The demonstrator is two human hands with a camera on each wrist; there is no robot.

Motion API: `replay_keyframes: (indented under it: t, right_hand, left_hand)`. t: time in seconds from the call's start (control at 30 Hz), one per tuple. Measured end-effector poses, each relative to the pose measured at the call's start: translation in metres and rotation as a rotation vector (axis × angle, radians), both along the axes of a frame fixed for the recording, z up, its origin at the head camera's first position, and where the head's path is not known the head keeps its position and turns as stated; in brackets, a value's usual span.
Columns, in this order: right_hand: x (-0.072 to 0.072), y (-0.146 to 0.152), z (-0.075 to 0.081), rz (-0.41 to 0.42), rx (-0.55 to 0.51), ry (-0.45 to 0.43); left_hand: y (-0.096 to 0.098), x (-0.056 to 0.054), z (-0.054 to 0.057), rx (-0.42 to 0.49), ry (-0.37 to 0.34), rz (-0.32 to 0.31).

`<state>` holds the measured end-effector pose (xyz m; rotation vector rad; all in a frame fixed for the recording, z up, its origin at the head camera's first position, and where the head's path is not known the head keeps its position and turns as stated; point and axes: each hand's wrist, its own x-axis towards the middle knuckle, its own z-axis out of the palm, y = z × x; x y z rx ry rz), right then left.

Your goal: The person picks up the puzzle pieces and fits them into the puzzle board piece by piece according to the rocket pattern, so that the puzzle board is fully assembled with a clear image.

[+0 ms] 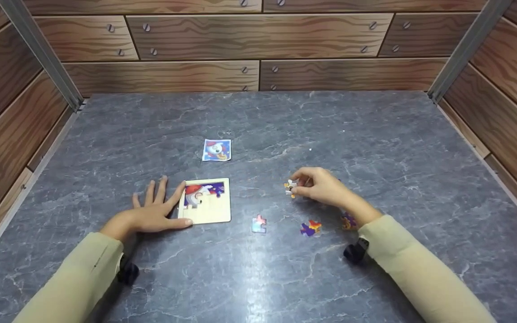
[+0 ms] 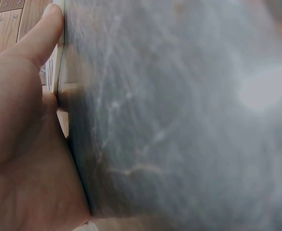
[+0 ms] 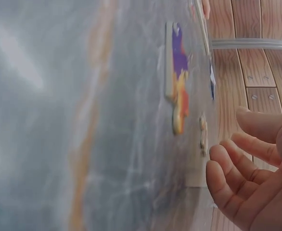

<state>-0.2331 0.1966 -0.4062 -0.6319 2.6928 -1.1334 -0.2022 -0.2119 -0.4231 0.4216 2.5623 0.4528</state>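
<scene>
My left hand [image 1: 153,217] lies with spread fingers at the left side of a small wooden puzzle tray [image 1: 225,202], its thumb and index finger touching the frame. Several joined pieces fill the upper left part of the tray. Over a white and orange puzzle piece [image 1: 290,188] hovers my right hand [image 1: 323,186], with its fingers bent. In the right wrist view that puzzle piece [image 3: 203,134] stands just beyond the fingertips, and a gap shows between thumb and fingers. Near the left thumb in the left wrist view, the tray's edge [image 2: 60,62] appears side-on.
A light blue and pink piece [image 1: 259,224] lies right of the tray. Closer to the right forearm are a purple and orange piece [image 1: 311,228] and another purple piece [image 1: 348,221], partly hidden by the wrist. Behind the tray lies a picture card [image 1: 217,150]. Wood-patterned walls [image 1: 258,38] enclose the table.
</scene>
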Motion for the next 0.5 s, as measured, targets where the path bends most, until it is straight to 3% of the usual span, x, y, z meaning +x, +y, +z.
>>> replay_keyframes:
  t: [0.5]
  right_hand:
    - [-0.005,0.0009,-0.0075,-0.017,0.118,0.007]
  left_hand:
    - [0.0005,-0.0008,0.0011,0.003,-0.007,0.0]
